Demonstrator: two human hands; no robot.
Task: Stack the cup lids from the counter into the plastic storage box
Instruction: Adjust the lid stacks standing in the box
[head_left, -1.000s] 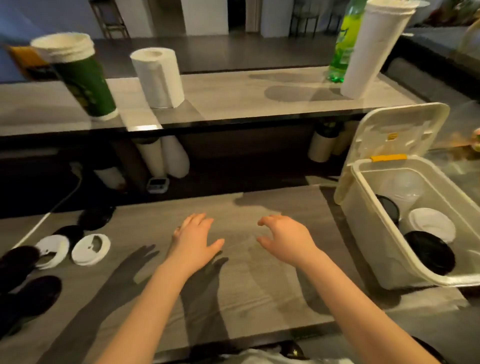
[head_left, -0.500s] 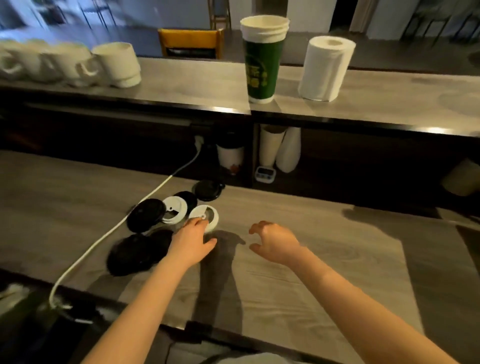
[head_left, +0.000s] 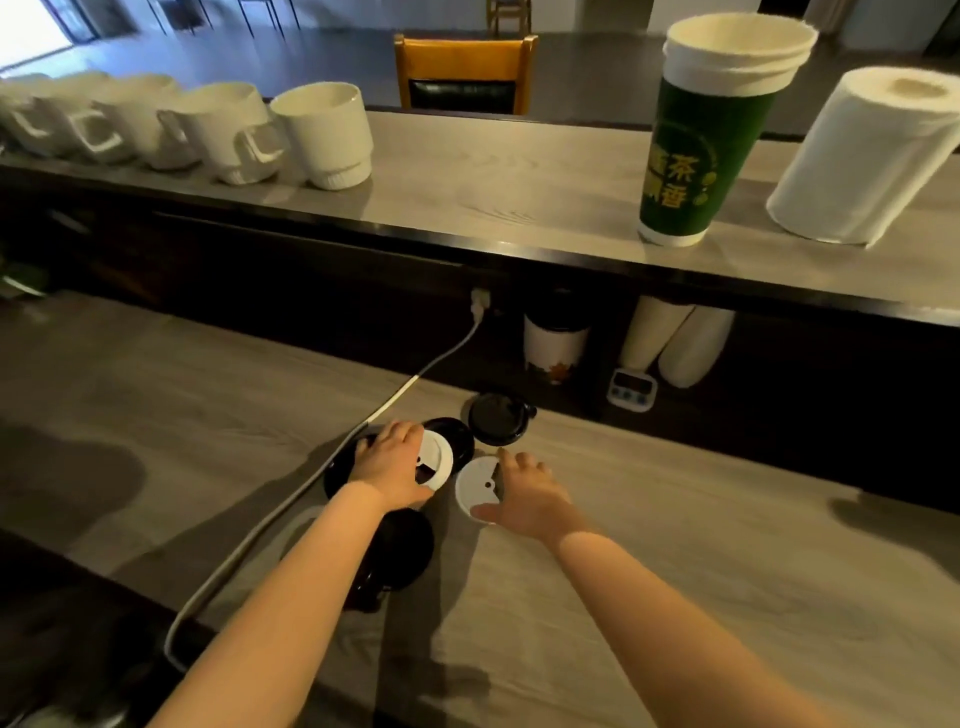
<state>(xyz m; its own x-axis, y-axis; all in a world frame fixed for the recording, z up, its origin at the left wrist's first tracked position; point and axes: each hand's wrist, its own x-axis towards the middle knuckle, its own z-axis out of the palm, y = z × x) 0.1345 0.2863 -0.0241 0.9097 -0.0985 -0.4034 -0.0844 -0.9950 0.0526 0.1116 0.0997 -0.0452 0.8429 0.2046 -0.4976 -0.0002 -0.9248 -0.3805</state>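
Observation:
Several cup lids lie clustered on the lower counter (head_left: 675, 597). My left hand (head_left: 389, 462) is curled over the left side of a white lid (head_left: 436, 460), with fingers at its far edge and thumb at its near edge. My right hand (head_left: 524, 493) spans a second white lid (head_left: 475, 488), thumb along its near rim and fingertips at its far right rim. Black lids surround them: one behind (head_left: 498, 418), one under the left white lid (head_left: 457, 434), and one near my left forearm (head_left: 402, 553). The plastic storage box is out of view.
A white cable (head_left: 291, 499) runs from a wall socket across the counter, left of the lids. On the raised shelf stand white mugs (head_left: 322, 135), a green stack of paper cups (head_left: 706, 130) and a paper towel roll (head_left: 872, 156). A small timer (head_left: 631, 389) sits under the shelf.
The view swung left, away from the storage box. Both hands moved forward onto the lid cluster. The left hand closed over one white lid and the right hand reached the other.

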